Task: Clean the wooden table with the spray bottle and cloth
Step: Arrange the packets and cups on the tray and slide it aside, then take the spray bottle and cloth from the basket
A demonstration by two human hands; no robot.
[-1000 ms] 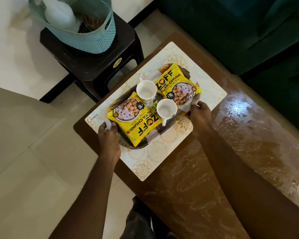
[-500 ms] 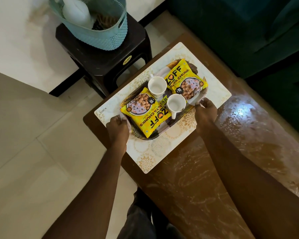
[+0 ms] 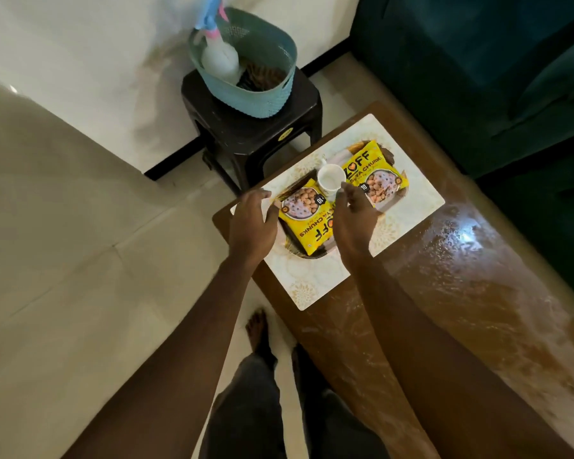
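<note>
The left hand is hovering over the left end of the tray, fingers loosely spread and gripping nothing. Whether the fingertips are touching the rim cannot be told. The right hand is hanging over the middle of the tray, likewise released, its fingers relaxed and pointing toward the cup, which is standing upright just beyond them.

The tray is sitting on a pale mat at the far-left end of the table. Two yellow packets are lying in it – one between the hands, the other to the right of the cup. The bare wood to the right of the mat is shining, with pale streaks across it.

The bottle is leaning inside a teal basket, well apart from both hands, its blue and pink head sticking up over the rim. A dark, patterned cloth is lying beside it in the same basket. The basket is resting on a black stool, which is standing on the floor just beyond the table's corner.

A green sofa is running along the table's far side. One bare foot is showing on the tiles next to the table's near edge.
</note>
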